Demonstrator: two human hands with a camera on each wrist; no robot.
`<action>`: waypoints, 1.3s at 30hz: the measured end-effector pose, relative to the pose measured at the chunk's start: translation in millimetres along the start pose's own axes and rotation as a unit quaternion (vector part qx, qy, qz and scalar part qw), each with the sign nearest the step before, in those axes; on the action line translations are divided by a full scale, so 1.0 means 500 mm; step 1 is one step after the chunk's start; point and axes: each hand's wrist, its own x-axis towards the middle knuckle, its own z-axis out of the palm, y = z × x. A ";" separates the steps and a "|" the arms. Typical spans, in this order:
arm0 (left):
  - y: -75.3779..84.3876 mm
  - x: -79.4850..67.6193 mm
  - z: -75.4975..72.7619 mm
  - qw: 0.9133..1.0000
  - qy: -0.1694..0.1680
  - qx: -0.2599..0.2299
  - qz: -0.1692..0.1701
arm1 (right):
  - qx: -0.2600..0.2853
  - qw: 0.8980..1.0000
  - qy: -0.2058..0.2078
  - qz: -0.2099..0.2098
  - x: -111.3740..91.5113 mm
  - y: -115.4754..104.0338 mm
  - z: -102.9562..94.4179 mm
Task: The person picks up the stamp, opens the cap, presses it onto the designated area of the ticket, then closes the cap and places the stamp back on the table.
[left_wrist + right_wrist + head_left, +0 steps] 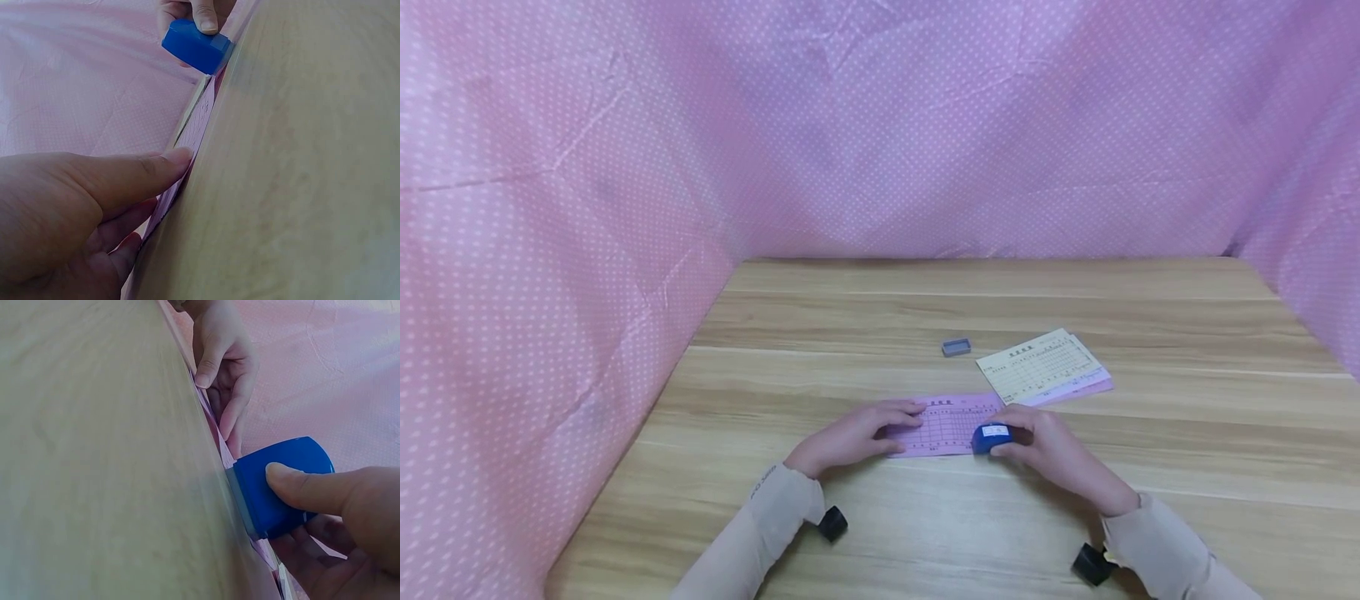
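A pink printed form (942, 427) lies on the table in front of the person. The left hand (859, 432) rests on its left part, thumb and fingers loosely spread; in the left wrist view the thumb (144, 175) touches the paper. At the form's right end the right hand (1045, 442) grips a blue stamp (281, 487) between thumb and fingers. The stamp stands upright with its base on the paper and a white label on top. Its underside is hidden.
A small clear rectangular cap (957, 347) lies beyond the form. To its right is a short stack of forms, a cream one (1037, 367) on top and pink edges below, close to the right hand. Pink dotted cloth (925, 150) hangs behind the wooden table (1210, 417).
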 end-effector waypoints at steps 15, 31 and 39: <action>-0.003 0.001 0.002 1.000 0.002 0.005 0.020 | 0.019 1.000 0.013 -0.006 -0.003 0.003 0.000; -0.005 0.002 0.002 1.000 -0.001 0.009 0.019 | 0.103 0.994 -0.003 0.044 -0.007 0.014 -0.008; -0.004 0.003 0.002 1.000 -0.004 0.002 0.014 | 0.163 0.983 0.020 0.085 -0.003 0.020 -0.012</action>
